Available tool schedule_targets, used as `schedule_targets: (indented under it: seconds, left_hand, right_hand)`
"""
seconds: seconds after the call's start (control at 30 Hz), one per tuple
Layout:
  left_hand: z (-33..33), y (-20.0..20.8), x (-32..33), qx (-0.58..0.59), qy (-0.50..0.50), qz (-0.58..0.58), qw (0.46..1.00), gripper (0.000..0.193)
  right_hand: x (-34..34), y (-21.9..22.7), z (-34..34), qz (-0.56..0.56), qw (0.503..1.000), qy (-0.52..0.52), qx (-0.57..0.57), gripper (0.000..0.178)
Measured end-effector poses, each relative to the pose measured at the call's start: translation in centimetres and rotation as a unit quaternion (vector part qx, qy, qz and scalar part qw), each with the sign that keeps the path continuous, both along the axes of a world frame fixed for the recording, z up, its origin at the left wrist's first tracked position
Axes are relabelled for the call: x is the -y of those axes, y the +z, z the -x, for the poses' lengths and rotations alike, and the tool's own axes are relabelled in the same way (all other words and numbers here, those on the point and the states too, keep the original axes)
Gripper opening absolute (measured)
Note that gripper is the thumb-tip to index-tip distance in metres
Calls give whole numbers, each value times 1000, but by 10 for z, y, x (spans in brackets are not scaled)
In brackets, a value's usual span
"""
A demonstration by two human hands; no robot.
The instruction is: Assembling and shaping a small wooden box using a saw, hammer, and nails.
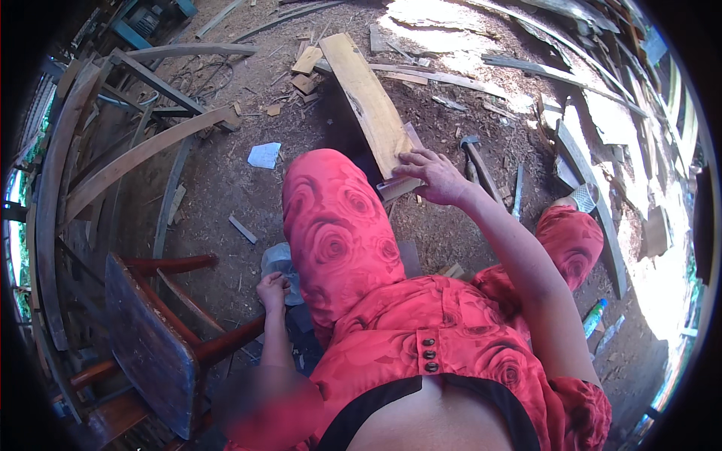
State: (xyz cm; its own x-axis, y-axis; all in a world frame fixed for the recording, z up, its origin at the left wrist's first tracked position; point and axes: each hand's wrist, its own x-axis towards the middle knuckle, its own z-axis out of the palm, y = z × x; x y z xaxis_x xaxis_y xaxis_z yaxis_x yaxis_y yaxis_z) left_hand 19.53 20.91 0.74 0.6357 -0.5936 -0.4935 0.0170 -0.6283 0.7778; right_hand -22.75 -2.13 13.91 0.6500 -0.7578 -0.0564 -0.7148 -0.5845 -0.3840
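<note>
A long, pale wooden plank (367,101) slants away from me, its near end beside my raised knee. My right hand (432,177) grips that near end, fingers bent over the wood. Just under the fingers lies a short wooden strip (398,189). Low on the left, my left hand (274,291) is closed with curled fingers, next to a whitish translucent plastic piece (278,259). Whatever those fingers hold, if anything, is hidden. A hammer (483,171) rests on the ground right of my right hand.
A wooden chair (150,342) lies tipped at the left. Curved timber pieces (143,161) are stacked behind it. A white scrap (264,155), wood offcuts (307,62) and a narrow metal strip (518,192) lie on the dirt floor. A green bottle (594,317) is at the right.
</note>
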Motion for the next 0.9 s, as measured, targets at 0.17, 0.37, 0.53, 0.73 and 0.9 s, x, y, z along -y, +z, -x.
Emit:
schedule_targets:
  seconds: [0.17,0.37,0.53,0.73,0.9]
  left_hand:
    - [13,140,17,-31,131,196,971,15]
    - [65,274,81,-84,-25,491,867,15]
    - [142,255,172,-132,-161,465,861,14]
    - [183,152,218,-125,-232,333,906,7]
    - [184,110,219,-241,-159,77,954,5]
  right_hand:
    - [1,2,0,30,999,7,-24,61]
    - [-3,-5,-1,74,997,21,-8,61]
    - [-4,-3,4,71,997,30,-18,64]
    - [-2,2,4,53,996,69,-1,68]
    - [-1,0,1,51,996,67,-6,69]
